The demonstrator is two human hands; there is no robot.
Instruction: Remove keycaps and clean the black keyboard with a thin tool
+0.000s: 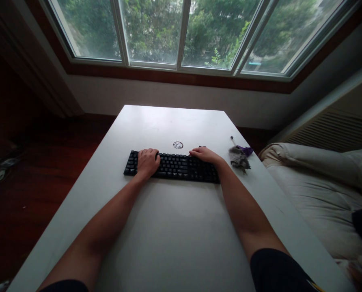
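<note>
Grip: left hand (pixel 148 163) laid over the left part of the black keyboard (pixel 175 164), right hand (pixel 205 154) set at its far edge toward the right end; whether the fingers are closed around that edge cannot be told. The keyboard is laid crosswise on the white table (pixel 177 235), its right end partly hidden by the right forearm (pixel 244 202). Skewing is judged the main risk: on a surface that looks smooth, the keyboard could be turned by uneven pressure from the two hands. Keys could also be pressed unintentionally by the left hand. To the right, a grey cloth (pixel 239 159) is bunched beside a purple cloth (pixel 246 151) and a thin stick (pixel 233 141) (purpose unclear); these could be knocked by a rightward swing of the forearm. Just beyond the keyboard, a round mark (pixel 177 144) is noted, apparently flat, hence no obstacle. Farther off, a window (pixel 152 32) is seen.
</note>
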